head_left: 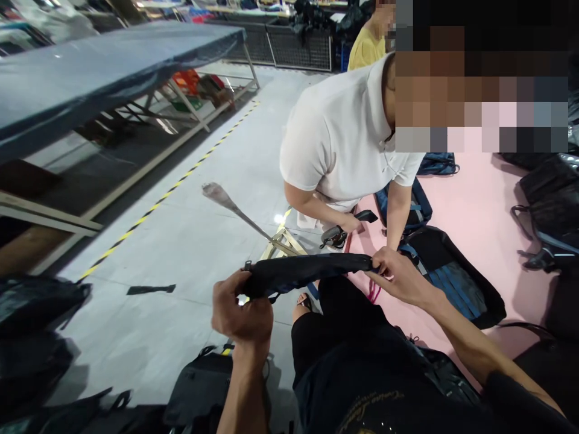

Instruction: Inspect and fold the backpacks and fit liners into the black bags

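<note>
A long black padded strap point(312, 269), dark blue along its underside, stretches level between my two hands over my lap. At its left end, beside a small black fitting, my left hand point(242, 308) is closed around it. My right hand point(400, 276) pinches the other end between thumb and fingers. Just beyond my right hand, a black and blue backpack point(456, 274) lies on the pink tabletop point(484, 211). Another blue and dark backpack point(418, 208) rests behind it, near the co-worker's arm.
A co-worker in a white shirt point(339, 132) leans over the table opposite me. Dark bags point(199, 386) stand on the floor at my left. A black strip point(151, 290) lies on the grey floor. A covered table point(122, 60) is at the upper left; more black bags point(554, 199) are at the right.
</note>
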Demonstrator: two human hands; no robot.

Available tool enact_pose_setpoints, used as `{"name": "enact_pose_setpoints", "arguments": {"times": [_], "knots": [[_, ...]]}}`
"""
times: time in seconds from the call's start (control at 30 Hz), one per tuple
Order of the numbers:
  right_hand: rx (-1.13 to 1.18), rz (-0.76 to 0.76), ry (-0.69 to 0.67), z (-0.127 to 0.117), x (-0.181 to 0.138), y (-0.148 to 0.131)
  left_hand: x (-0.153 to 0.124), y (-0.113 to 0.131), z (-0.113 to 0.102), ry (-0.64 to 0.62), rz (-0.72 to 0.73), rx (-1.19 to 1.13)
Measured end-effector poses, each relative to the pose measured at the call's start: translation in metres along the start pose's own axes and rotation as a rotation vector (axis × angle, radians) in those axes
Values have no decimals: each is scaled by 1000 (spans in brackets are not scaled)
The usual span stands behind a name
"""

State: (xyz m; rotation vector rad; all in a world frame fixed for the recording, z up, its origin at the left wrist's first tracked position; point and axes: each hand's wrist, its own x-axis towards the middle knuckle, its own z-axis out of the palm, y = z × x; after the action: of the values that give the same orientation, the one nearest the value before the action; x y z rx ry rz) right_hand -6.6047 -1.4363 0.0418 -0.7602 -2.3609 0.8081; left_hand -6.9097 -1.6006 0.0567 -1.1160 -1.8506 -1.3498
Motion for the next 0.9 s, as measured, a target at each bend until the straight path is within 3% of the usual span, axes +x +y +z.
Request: {"name": "enact_pose_setpoints", "arguments": {"times": [0.07,0.17,0.27,0.33,0.43,0.5,0.6,0.67,0.73,0.8,0.9], "knots": [[-36,35,96,10,-2,1,-4,0,1,-12,-92,-46],[-122,86,400,22,-2,11,-20,-2,2,-153,-205,-144],[-164,171,557,18,-4,23,-32,-4,3,-340,-91,-51],[-178,261,566,6,-7,25,-29,-2,4,-350,105,-48],[-212,286,518,-11,-11,11,-11,14,11,-181,304,-158],[-251,136,454,-14,-11,-7,-2,35,17,-146,344,-205],[-272,-167,314,-3,-8,-35,-6,73,29,-277,447,-311],[-239,-253,252,4,-8,-43,-18,91,36,-352,512,-389],[-204,-262,254,3,-12,-41,-32,95,41,-388,488,-416],[-201,-207,302,-7,-21,-34,-44,84,43,-474,392,-390],[-253,23,419,-31,-37,-23,-54,50,40,-749,157,-380]]}}
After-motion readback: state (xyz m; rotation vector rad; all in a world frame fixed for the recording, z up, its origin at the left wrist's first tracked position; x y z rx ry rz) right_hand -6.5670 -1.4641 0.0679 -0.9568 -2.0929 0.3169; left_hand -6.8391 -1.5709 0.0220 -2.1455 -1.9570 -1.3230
